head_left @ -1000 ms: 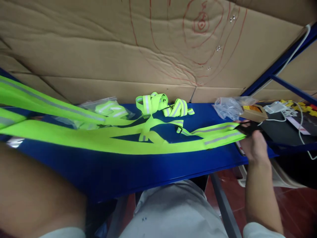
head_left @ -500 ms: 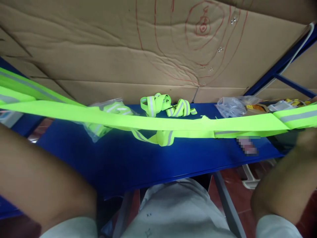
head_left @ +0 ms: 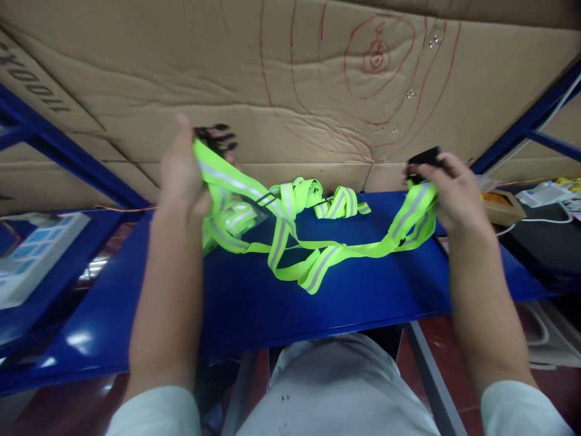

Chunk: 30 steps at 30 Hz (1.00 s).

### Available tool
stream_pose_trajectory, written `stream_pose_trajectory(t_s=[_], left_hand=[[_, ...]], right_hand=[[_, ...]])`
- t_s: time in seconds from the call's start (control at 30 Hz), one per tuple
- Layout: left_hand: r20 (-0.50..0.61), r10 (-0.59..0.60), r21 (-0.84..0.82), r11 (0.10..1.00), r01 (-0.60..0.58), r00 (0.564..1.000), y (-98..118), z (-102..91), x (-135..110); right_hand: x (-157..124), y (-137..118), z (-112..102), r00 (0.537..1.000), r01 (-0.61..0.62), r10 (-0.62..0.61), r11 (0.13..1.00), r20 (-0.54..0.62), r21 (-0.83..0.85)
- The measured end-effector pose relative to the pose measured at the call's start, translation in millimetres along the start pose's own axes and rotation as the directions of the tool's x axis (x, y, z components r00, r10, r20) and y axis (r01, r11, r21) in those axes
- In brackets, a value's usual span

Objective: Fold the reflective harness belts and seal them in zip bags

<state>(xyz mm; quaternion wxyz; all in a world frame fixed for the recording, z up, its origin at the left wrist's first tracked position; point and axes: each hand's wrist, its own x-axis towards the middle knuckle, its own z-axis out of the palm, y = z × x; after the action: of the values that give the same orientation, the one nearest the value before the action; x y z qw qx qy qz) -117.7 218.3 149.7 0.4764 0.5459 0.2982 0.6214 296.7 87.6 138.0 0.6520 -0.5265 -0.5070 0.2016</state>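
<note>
A neon yellow-green reflective strap [head_left: 327,257] with a grey stripe sags in loops between my hands, over the blue table. My left hand [head_left: 184,169], slightly blurred, is closed on one end of it, where a black piece [head_left: 218,138] sticks out beside the fingers. At the other side my right hand [head_left: 458,188] grips a black buckle-like piece [head_left: 424,162] between thumb and fingers, and the strap hangs down from it. A small black slider [head_left: 267,197] sits on the left stretch of the strap. Behind it rest rolled-up straps [head_left: 340,203].
A plastic bag of straps [head_left: 238,219] lies partly behind the left stretch. Cardboard [head_left: 181,72] with red-drawn rings stands behind the blue table [head_left: 272,315]. A small cardboard box [head_left: 502,206] is at the right, a white-and-blue printed item [head_left: 45,248] at the left.
Both hands have come inward from the frame's sides. The strap, stretched taut across the view before, now droops in loops lower over the table.
</note>
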Motion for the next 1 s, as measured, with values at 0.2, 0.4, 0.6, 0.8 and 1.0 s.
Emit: stream_pose_trajectory(t_s=[0.2,0.4,0.6,0.8,1.0], left_hand=[[0.502,-0.081,0.094,0.995,0.039,0.861,-1.1,79.3,-69.4],[0.598,0.041,0.066,0.993,-0.1,0.8,-1.0,90.3,-89.5],[0.527,0.092,0.023,0.992,-0.123,0.845,4.7,88.5,-84.9],[0.62,0.077,0.171,0.958,-0.231,0.781,1.0,94.4,-96.3],[0.571,-0.033,0.286,0.945,-0.16,0.821,-8.5,90.0,-91.8]], right_hand=[[-55.9,-19.2,72.1,0.864,0.341,-0.256,0.931,0.433,-0.13],[-69.9,-34.3,80.0,0.794,0.411,-0.297,0.905,0.53,-0.11],[-71.8,-39.3,71.5,0.816,0.4,-0.303,0.911,0.491,-0.103],[-69.9,-51.8,82.2,0.74,0.487,-0.305,0.858,0.599,-0.165],[-47.8,-63.7,89.3,0.647,0.495,-0.207,0.846,0.734,-0.197]])
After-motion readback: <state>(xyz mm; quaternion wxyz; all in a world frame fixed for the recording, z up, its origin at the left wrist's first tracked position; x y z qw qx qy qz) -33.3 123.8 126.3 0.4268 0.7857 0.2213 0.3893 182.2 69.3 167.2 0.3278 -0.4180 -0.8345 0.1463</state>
